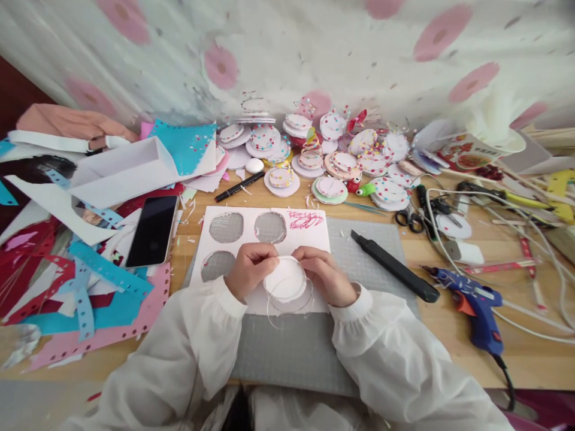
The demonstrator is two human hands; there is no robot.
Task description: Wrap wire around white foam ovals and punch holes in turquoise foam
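Holding a flat, round, white paper disc (284, 277) between both hands, right in the middle of the scene, over the near right part of a white card sheet (317, 237). Got the left hand (252, 272) clamped on the disc's left edge, thumb against fingers, and the right hand (330, 278) pinched on its far right edge with fingers curled. Can't fully make out the fingertips on that side, btw. Also got a thin, curly white strip (268, 308) dangling off the near side.

Can see round holes cut in the sheet, plus a pink-red scribble (305, 219) in its far right corner. Got a grey gridded cutting mat (291, 353) under that, flat on a light wooden table (539, 365). Lying slantwise across the mat's right edge, a chunky black cutter (390, 263). Farther right, a blue glue gun (478, 311) with an orange trigger. Along the far side, loads of little tiered paper-disc pieces (281, 181) with dotted trim, plus a black marker (239, 185) near their left end. Over on the left, a black-screened smartphone (153, 230) against a messy heap of blue, red and pink paper scraps (110, 269).
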